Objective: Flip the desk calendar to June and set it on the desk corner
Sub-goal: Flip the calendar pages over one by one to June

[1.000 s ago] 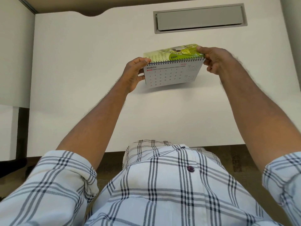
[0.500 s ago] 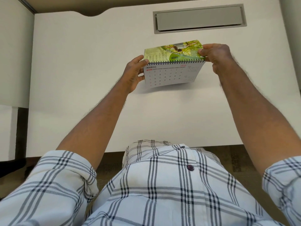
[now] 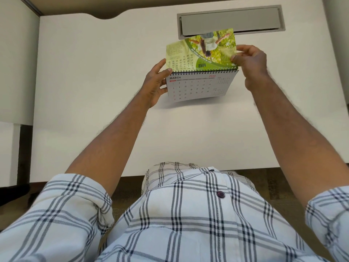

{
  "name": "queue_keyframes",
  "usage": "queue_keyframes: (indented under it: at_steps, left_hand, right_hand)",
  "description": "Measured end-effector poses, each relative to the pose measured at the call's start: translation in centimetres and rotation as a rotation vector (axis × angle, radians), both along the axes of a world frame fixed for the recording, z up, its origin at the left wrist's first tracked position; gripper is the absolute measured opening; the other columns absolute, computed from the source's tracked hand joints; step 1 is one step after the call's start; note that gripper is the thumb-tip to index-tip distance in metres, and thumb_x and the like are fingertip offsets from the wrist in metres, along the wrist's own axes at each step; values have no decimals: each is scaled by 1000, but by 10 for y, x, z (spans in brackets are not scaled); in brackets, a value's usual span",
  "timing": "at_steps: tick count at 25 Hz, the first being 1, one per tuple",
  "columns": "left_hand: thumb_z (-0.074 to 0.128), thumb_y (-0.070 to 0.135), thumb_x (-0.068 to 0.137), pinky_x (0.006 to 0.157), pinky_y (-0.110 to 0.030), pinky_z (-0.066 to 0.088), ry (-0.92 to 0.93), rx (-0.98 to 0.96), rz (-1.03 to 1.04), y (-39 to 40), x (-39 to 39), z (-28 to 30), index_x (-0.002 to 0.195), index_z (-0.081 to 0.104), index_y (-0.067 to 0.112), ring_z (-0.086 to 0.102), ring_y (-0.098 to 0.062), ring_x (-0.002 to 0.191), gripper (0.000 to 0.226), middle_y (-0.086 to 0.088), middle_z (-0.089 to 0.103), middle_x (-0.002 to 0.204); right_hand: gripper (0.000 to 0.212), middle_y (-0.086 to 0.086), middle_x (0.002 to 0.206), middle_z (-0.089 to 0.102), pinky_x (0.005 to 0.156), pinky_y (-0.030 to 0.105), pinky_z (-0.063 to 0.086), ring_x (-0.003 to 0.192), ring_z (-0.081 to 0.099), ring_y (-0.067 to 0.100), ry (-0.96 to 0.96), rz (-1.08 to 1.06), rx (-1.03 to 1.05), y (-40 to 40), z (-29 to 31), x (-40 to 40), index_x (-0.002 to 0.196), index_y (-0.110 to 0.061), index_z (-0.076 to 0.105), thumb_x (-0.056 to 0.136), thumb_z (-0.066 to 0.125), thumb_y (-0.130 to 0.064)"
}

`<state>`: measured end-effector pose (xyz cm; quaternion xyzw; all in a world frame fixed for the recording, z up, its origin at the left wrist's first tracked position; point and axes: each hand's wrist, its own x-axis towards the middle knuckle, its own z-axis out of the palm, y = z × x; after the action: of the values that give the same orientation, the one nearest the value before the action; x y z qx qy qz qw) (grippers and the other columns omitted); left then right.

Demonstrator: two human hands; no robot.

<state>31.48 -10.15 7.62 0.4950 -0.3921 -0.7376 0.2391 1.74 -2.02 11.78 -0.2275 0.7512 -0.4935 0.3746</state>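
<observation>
A spiral-bound desk calendar (image 3: 198, 86) hangs above the white desk (image 3: 94, 72), its front page reading MARCH 2026. My left hand (image 3: 155, 83) grips its left edge, thumb by the wire binding. A green picture page (image 3: 203, 52) stands raised above the binding, seen upside down with MAR printed on it. My right hand (image 3: 248, 59) pinches the right edge of that page between thumb and fingers.
A grey cable hatch (image 3: 260, 19) is sunk into the desk behind the calendar. A white partition (image 3: 17, 59) runs along the left side. A curved notch cuts the desk's far left edge. My checked shirt fills the bottom of the view.
The green page has swung up from lying nearly flat on the binding to standing almost upright, lifted by my right hand. My left hand holds the calendar in the same place.
</observation>
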Motion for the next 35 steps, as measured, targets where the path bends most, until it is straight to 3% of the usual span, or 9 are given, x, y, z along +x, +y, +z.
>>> queue_keyframes:
  at_steps: [5, 11, 14, 16, 20, 25, 31, 33, 35]
  left_hand:
    - [67, 25, 99, 100, -45, 57, 10, -36, -26, 1, 0, 3, 149, 51, 35, 67, -21, 113, 54, 2, 77, 119]
    - [60, 36, 103, 105, -50, 55, -22, -51, -21, 3, -1, 5, 137, 65, 12, 69, -21, 107, 41, -4, 77, 115]
    - [37, 62, 105, 104, -48, 56, -21, 7, 8, 4, -3, 10, 128, 71, 11, 67, -27, 121, 65, -12, 74, 126]
    - [29, 69, 103, 101, -45, 57, -21, 27, 13, 1, -2, 10, 114, 75, 14, 67, -29, 122, 73, -13, 74, 125]
    - [41, 71, 99, 93, -38, 56, -32, 30, 6, -1, -2, 10, 102, 76, 20, 70, -27, 115, 61, -6, 76, 111]
    - [58, 52, 101, 82, -30, 56, -59, -23, -2, 4, -5, 10, 102, 71, 19, 67, -15, 90, 35, 4, 74, 91]
    - [71, 26, 98, 84, -33, 55, -6, -87, -29, 3, -2, 0, 103, 72, 20, 63, -16, 91, 8, 2, 73, 97]
    - [70, 25, 98, 84, -34, 57, 8, -88, -29, 4, -1, 1, 103, 72, 20, 63, -17, 93, 8, 2, 73, 97]
    - [70, 25, 98, 85, -36, 57, 2, -93, -32, 3, -2, 2, 101, 73, 19, 63, -18, 93, 7, 1, 73, 97]
  right_hand:
    - [21, -2, 80, 67, 45, 9, 38, 55, 59, -1, -40, -6, -34, 2, 19, 3, 87, -20, 59, 85, 79, -12]
    - [16, -16, 63, 61, 58, 12, 44, 59, 59, -4, -28, 50, -130, 11, 24, 4, 91, -22, 63, 88, 75, -10]
    - [10, -15, 82, 70, 73, 27, 40, 79, 61, 3, -65, 140, -154, 25, 23, 4, 91, -26, 68, 86, 73, -18]
    - [12, -13, 87, 73, 78, 26, 41, 83, 61, 4, -72, 185, -181, 38, 19, 5, 86, -26, 69, 84, 72, -14]
    - [24, 1, 134, 62, 86, 19, 52, 124, 61, 9, -19, 253, -158, 70, 2, 6, 83, -27, 77, 83, 68, -4]
    - [32, -11, 138, 56, 103, 35, 50, 130, 54, 1, 143, 288, -20, 89, -20, 7, 81, -42, 80, 82, 73, -10]
    - [35, -13, 113, 60, 107, 37, 49, 120, 60, 10, 186, 249, -10, 88, -38, 9, 84, -42, 80, 83, 73, -8]
    - [38, -9, 110, 63, 94, 24, 51, 106, 62, 6, 181, 245, 5, 86, -37, 9, 86, -32, 78, 84, 62, 2]
    - [40, -6, 105, 69, 76, 24, 47, 87, 61, 9, 162, 197, 21, 81, -30, 9, 80, -28, 73, 80, 50, 4]
